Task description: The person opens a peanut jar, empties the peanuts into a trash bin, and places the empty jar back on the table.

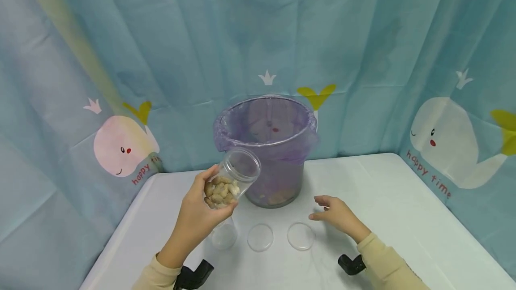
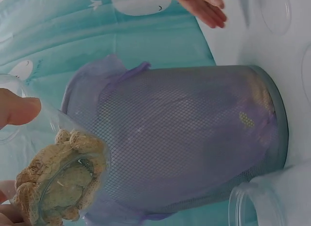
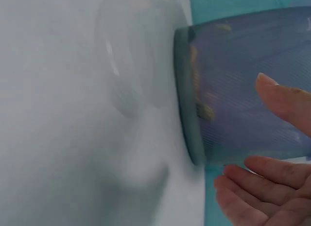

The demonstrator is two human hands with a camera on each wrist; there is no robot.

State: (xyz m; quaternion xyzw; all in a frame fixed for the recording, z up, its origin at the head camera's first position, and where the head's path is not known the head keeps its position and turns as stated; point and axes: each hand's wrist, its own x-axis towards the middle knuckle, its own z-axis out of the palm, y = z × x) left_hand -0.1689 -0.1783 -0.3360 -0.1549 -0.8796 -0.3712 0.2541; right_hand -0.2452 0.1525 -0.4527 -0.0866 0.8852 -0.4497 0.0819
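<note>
My left hand [image 1: 197,211] grips a clear jar [image 1: 243,164] of peanuts in their shells [image 1: 220,190], tilted with its open mouth toward the bin. In the left wrist view the peanuts [image 2: 63,180] lie at the bottom of the jar. A bin [image 1: 278,171] with a purple liner stands just beyond the jar. My right hand [image 1: 342,218] hovers to the right of the bin with relaxed fingers and holds nothing. In the right wrist view that hand [image 3: 272,192] is beside the bin [image 3: 252,85].
Clear round lids [image 1: 260,237] [image 1: 301,236] lie on the white table [image 1: 363,182] in front of the bin. Another clear jar [image 2: 262,201] stands partly behind my left hand. A blue curtain [image 1: 181,57] hangs behind the table.
</note>
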